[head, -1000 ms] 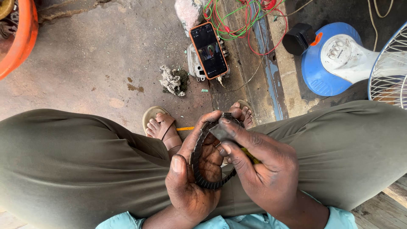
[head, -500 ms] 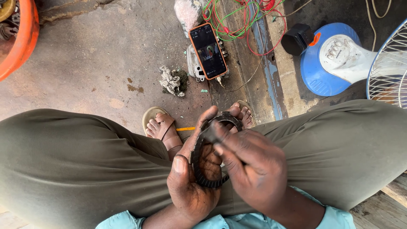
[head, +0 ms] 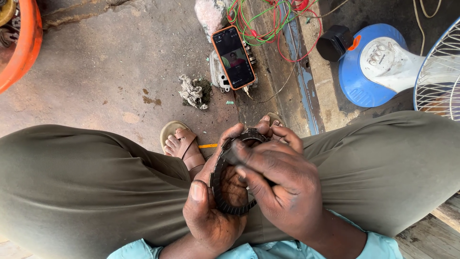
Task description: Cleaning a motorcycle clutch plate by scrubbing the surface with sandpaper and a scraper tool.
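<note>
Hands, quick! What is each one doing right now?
Left hand: closed around the dark toothed ring, cradling it from below.
Right hand: fingers curled over the ring's top, gripping it too.

On the dirty floor: a phone in an orange case, screen lit, leaning on a grey metal part. Just behind, a tangle of red and green wires. Near the phone, a small clump of dirty rag. At the right, a blue and white fan base and its wire cage. Top left, an orange tub. Lower down, a foot in a tan sandal.
</note>
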